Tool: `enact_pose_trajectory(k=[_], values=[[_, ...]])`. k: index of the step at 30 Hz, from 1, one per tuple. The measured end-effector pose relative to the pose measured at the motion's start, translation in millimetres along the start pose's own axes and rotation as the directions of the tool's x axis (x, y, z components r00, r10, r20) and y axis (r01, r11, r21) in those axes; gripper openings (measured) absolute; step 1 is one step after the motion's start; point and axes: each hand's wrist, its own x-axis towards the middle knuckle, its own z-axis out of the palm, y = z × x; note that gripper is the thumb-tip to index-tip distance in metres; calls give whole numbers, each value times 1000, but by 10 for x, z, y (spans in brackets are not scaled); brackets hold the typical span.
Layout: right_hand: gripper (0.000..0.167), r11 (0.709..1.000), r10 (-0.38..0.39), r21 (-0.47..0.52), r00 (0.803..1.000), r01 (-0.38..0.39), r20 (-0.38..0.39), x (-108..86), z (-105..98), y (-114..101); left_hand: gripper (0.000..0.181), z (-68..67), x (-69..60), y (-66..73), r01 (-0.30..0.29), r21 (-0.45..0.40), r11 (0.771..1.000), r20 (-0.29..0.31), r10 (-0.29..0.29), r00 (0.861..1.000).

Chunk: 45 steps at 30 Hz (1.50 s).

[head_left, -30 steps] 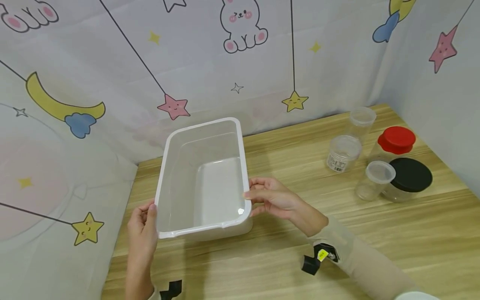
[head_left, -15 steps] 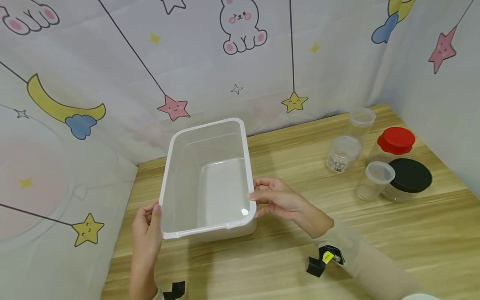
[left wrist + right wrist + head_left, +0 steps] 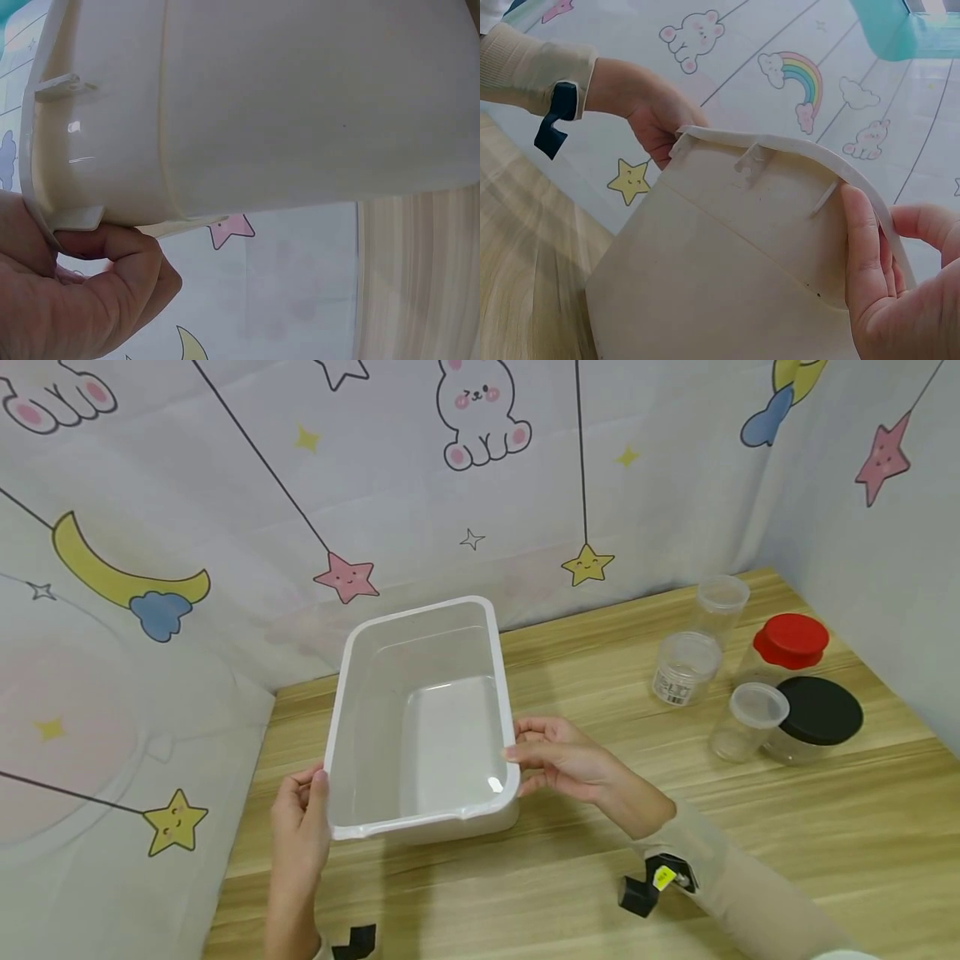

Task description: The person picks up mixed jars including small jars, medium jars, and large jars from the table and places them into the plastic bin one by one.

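Observation:
A deep white plastic bin (image 3: pixel 450 743) with rounded corners stands at the left of the table, its inside bare. My left hand (image 3: pixel 298 818) grips the bin's rim near its front left corner, thumb on top. In the left wrist view, curled fingers (image 3: pixel 142 270) of that hand reach under the lip. On the other side, my right hand (image 3: pixel 562 760) pinches the right rim, with the thumb over the edge. The right wrist view shows fingers (image 3: pixel 864 240) of that hand against the bin's outer wall (image 3: pixel 720 285). Whether the bin's base touches the table is unclear.
Several clear plastic jars stand at the right: one with a red lid (image 3: pixel 792 641), one with a black lid (image 3: pixel 821 710), and pale-lidded ones such as the small jar (image 3: pixel 750 720). A printed curtain (image 3: pixel 420 510) hangs behind the wooden table (image 3: pixel 570 860).
The bin has shifted slightly to the right, with both hands moving along on its rim. The jars keep their places.

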Motion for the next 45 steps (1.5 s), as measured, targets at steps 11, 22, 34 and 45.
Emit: enact_pose_trajectory(k=[11, 22, 34, 45], values=[[20, 1000, -9, 0, 1000, 9, 19, -44, -50, -3, 32, 42, -25, 15, -18, -8, 1000, 10, 18, 1000], [20, 1000, -15, -2, 999, 15, 32, -68, -99, 3, 29, 88, -63, 38, -24, -17, 1000, -4, 24, 1000], [20, 1000, -18, 6, 999, 18, 43, -114, -110, -38, 30, 118, -71, 54, -16, -42, 999, 15, 16, 1000], [18, 1000, -16, -7, 999, 16, 34, -152, -165, -51, 31, 159, -98, 68, -15, -49, 999, 13, 16, 1000]])
